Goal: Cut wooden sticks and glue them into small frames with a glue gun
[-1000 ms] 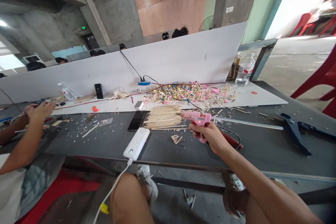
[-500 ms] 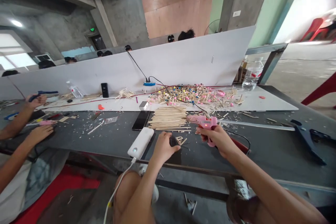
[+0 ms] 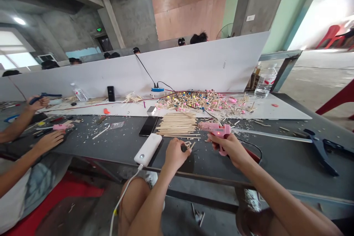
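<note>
I am sitting at a long dark grey table point(image 3: 279, 169) and working with both hands. My left hand point(image 3: 174, 155) is reaching over the table, and my fingers point(image 3: 181, 148) are pressing together, pinching a tiny piece made of thin wooden sticks point(image 3: 189, 145). The tiny piece is sitting right at my fingertips, near the front of the table. My fingers are hiding part of it, so I cannot tell just how I am gripping it.

My right hand point(image 3: 231, 149) is wrapping around a pink plastic hot glue gun point(image 3: 218, 131), and its nose is pointing left toward a neat stack of long pale wooden sticks point(image 3: 175, 123). A white power bank point(image 3: 148, 149) is lying near my left hand. Farther away, a big messy heap of stick shapes with pink and blue balls point(image 3: 201, 101) is lying on a long white board point(image 3: 284, 112).

I think I am getting the tiny stick piece ready for glue. The next move seems to call for a steady pinch and the glue gun's tip brought close to it.
</note>
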